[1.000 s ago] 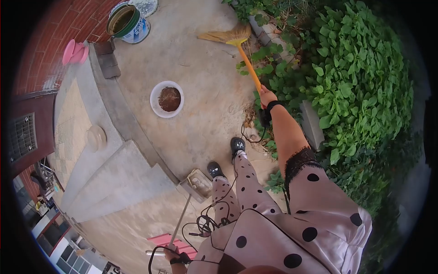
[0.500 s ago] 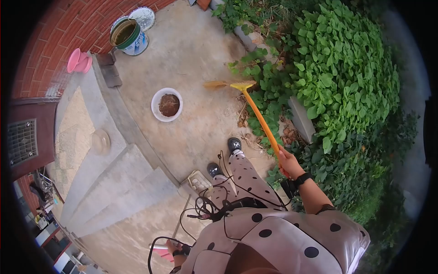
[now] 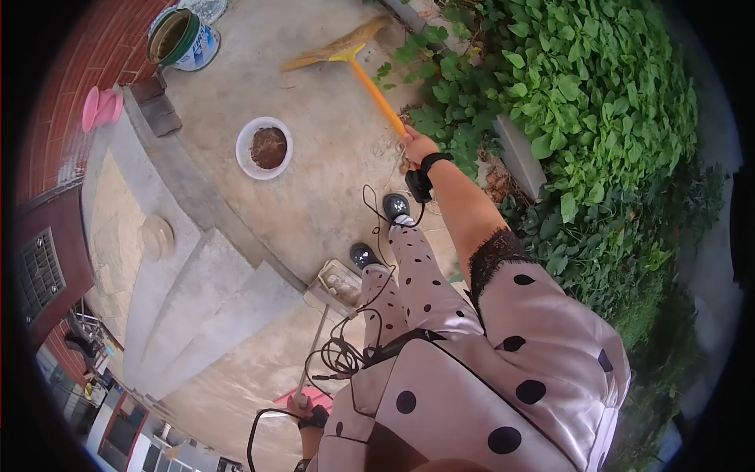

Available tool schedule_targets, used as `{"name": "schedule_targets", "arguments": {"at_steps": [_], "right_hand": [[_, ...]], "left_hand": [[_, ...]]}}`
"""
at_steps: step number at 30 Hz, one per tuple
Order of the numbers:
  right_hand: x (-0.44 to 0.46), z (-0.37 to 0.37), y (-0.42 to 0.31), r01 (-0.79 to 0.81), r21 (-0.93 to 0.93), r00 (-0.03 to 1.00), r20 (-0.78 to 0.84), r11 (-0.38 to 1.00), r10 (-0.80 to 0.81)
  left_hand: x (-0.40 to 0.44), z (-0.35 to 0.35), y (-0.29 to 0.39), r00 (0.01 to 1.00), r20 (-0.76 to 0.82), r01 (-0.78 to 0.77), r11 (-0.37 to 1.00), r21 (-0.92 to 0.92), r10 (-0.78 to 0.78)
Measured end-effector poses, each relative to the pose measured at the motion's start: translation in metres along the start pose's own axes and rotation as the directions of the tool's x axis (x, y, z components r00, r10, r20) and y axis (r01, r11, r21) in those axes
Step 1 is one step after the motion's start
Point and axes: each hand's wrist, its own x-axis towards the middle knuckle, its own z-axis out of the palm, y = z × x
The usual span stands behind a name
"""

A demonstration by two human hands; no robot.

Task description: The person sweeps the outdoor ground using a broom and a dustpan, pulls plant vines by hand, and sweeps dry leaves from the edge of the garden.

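Observation:
My right hand (image 3: pixel 418 148) is closed round the yellow-orange handle of a broom (image 3: pixel 376 94), arm stretched forward. The broom's straw head lies over the concrete near the top of the view, pointing left. At the lower edge, my left hand (image 3: pixel 300 405) is wrapped round the thin upright handle of a pink dustpan (image 3: pixel 313 395), which is partly hidden by that hand and my clothing. Both wrists wear black bands, with dark cables running from them. A white bowl of brown matter (image 3: pixel 242 149) stands on the ground left of the broom.
A green-and-white bucket (image 3: pixel 197 49) and a pink stool-like object (image 3: pixel 101 108) are by the brick wall. Leafy plants (image 3: pixel 598 102) and a concrete block (image 3: pixel 521 157) border the right. A shallow tray (image 3: pixel 340 282) lies beside my feet; a raised concrete step (image 3: pixel 204 291) is at left.
The right arm has stretched forward again, and the broom has swung away from me, up and to the left. My left hand still grips the dustpan handle.

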Motion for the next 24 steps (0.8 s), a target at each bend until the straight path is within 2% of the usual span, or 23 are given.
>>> {"name": "schedule_targets", "arguments": {"at_steps": [1,2,4,5,8,10,12,13,14,16,18,19,20,22,23,24], "right_hand": [[-0.01,-0.003,0.021,-0.035,0.039,0.999,0.013,0.999,0.035],[-0.022,-0.006,0.048,-0.071,0.079,0.997,0.027,0.994,0.07],[-0.051,-0.007,0.107,-0.137,0.106,0.99,-0.027,0.985,0.141],[-0.067,-0.006,0.136,-0.163,0.144,0.985,-0.026,0.976,0.168],[-0.136,-0.006,0.197,-0.304,0.268,0.949,0.003,0.914,0.315],[-0.185,-0.001,0.234,-0.307,0.192,0.946,-0.048,0.932,0.321],[-0.233,0.003,0.263,-0.391,0.168,0.909,-0.085,0.905,0.409],[-0.254,0.002,0.277,-0.366,0.1,0.922,-0.096,0.925,0.375],[-0.27,0.002,0.292,-0.408,0.058,0.906,-0.098,0.911,0.412],[-0.291,-0.003,0.331,-0.507,0.257,0.855,0.03,0.823,0.518],[-0.33,-0.014,0.358,-0.528,0.138,0.849,0.085,0.838,0.521],[-0.356,-0.016,0.355,-0.552,0.056,0.834,0.051,0.832,0.55],[-0.333,0.005,0.458,-0.385,0.003,0.917,0.111,0.923,0.382],[-0.385,0.015,0.442,-0.533,0.155,0.846,0.135,0.832,0.517],[-0.409,0.023,0.437,-0.541,0.162,0.841,0.123,0.825,0.528],[-0.431,0.03,0.441,-0.556,0.17,0.831,0.116,0.814,0.544]], "left_hand": [[0.035,-0.018,-0.005,0.993,0.051,0.11,0.994,-0.006,-0.109],[0.059,-0.027,-0.006,0.993,0.063,0.1,0.995,0.003,-0.1],[0.087,-0.043,0.0,0.968,0.174,0.181,0.983,0.025,-0.183],[0.072,-0.035,0.008,0.984,0.135,0.114,0.993,0.036,-0.118],[0.085,-0.036,0.03,0.961,0.241,0.115,0.987,0.11,-0.139],[0.1,-0.041,0.035,0.946,0.294,0.1,0.986,0.133,-0.135],[0.117,-0.047,0.036,0.932,0.339,0.077,0.985,0.152,-0.125],[0.124,-0.053,0.036,0.927,0.354,0.072,0.985,0.156,-0.124],[0.13,-0.058,0.033,0.921,0.369,0.066,0.986,0.156,-0.121],[0.142,-0.067,0.029,0.913,0.393,0.056,0.988,0.146,-0.11],[0.152,-0.081,0.02,0.908,0.408,0.051,0.99,0.128,-0.099],[0.159,-0.089,0.013,0.907,0.411,0.048,0.992,0.119,-0.093],[0.161,-0.097,0.008,0.907,0.412,0.049,0.993,0.106,-0.089],[0.171,-0.114,-0.007,0.906,0.413,0.069,0.995,0.077,-0.095],[0.173,-0.121,-0.016,0.904,0.416,0.076,0.995,0.068,-0.098],[0.17,-0.13,-0.019,0.894,0.417,0.161,0.986,0.047,-0.165]]}}
